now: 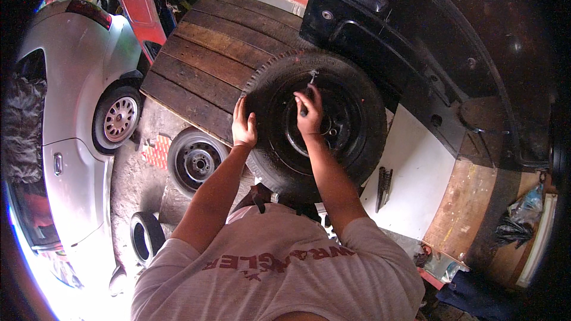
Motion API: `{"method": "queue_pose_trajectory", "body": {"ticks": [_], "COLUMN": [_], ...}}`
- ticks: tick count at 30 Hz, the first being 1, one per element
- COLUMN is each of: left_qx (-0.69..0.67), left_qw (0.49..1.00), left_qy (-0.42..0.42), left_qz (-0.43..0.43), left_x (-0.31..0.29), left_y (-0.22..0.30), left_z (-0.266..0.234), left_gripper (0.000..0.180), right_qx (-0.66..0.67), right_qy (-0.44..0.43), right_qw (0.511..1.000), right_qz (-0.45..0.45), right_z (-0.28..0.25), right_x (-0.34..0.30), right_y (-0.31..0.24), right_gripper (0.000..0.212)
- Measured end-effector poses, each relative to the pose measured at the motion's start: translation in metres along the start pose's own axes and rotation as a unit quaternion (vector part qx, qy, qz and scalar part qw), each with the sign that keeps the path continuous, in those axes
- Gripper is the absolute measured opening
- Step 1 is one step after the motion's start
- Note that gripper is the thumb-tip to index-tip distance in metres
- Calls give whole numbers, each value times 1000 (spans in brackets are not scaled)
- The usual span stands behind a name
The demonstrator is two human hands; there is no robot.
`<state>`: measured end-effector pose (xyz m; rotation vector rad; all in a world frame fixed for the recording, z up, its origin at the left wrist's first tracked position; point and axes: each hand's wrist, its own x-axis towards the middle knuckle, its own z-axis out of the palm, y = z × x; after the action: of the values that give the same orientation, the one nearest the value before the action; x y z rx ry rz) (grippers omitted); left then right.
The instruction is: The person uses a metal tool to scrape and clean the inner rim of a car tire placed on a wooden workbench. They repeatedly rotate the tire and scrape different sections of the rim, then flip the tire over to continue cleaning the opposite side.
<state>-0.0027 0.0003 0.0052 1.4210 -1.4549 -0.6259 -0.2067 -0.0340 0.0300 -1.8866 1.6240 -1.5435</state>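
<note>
Tool [308, 91] — in right hand [310, 116], tyre [367, 110] beneath.

To the left of my left grip [244, 128], I have open room to pass over the plank worktop [205, 53], up to where the big tyre [264, 113] covers its right side. The tyre's raised sidewall and the sunken black rim [345, 134] leave a hollow around my right grip [309, 113]; the slim tool [313, 76] sticking out ahead of it takes up room there. Beyond the tyre at upper right, the dark panel [410, 47] blocks a longer reach. To my right I could pass over the white board [410, 169], skirting the black tool [383, 189] near its left edge. Lower left, the smaller wheel [196, 163] stands in the way.
</note>
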Motion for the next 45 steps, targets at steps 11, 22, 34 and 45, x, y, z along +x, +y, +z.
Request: {"method": "queue_pose_trajectory", "body": {"ticks": [11, 22, 34, 45], "left_qx": [-1, -5, -6, 2], "left_qw": [1000, 1000, 1000, 1000], "left_qy": [6, 7, 6, 2], "left_qz": [13, 10, -3, 4], "left_x": [-1, -1, -1, -2], "left_y": [-4, -4, -7, -9], "left_z": [-1, 0, 0, 0], "left_gripper": [60, 60, 61, 58], "right_qx": [17, 55, 73, -127], "right_qy": [-5, -113, 68, -91], "right_qw": [1000, 992, 980, 953], "right_qz": [-2, -8, 170, 259], "right_z": [-17, -19, -53, -65], "right_x": [9, -13, 6, -2], "right_y": [-2, -6, 16, 21], "right_gripper": [12, 17, 16, 41]}}
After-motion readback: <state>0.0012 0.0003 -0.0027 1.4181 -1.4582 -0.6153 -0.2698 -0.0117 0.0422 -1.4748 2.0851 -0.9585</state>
